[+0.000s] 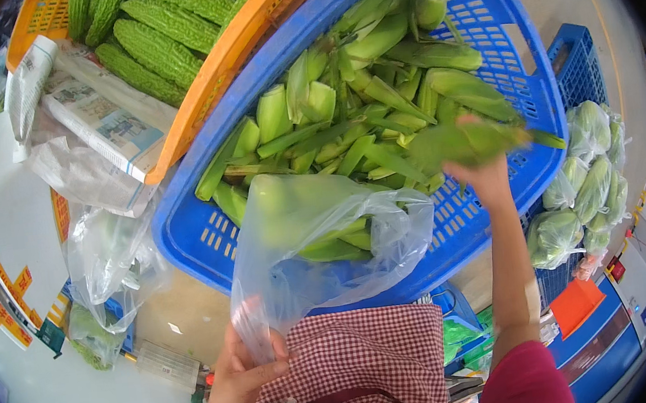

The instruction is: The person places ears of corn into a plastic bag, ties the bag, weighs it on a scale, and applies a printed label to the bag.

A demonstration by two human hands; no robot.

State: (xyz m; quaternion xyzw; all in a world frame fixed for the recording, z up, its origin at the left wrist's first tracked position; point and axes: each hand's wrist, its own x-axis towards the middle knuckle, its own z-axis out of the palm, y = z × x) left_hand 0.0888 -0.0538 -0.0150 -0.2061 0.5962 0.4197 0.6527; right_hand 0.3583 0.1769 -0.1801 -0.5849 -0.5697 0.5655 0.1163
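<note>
My left hand point(250, 353) pinches the edge of a clear plastic bag point(285, 288), whose wide mouth faces right. Several green corn ears show through the film, the nearest ones point(342, 246) lying inside the mouth. Over the right part of the blue plastic crate point(184, 228), my right hand point(483, 176) grips an ear of corn in its husk point(465, 145), blurred by motion. Its fingers are partly hidden behind the ear. Beneath the hands, the crate holds a heap of husked-over corn ears point(382, 89) and loose leaves.
An orange basket point(195, 108) of bitter melons point(160, 53) adjoins the crate at upper left. Newspaper point(113, 117) and loose plastic bags point(110, 253) hang there. Bagged green vegetables point(586, 174) stand at right by a blue basket point(580, 68). A checked apron point(358, 363) is below.
</note>
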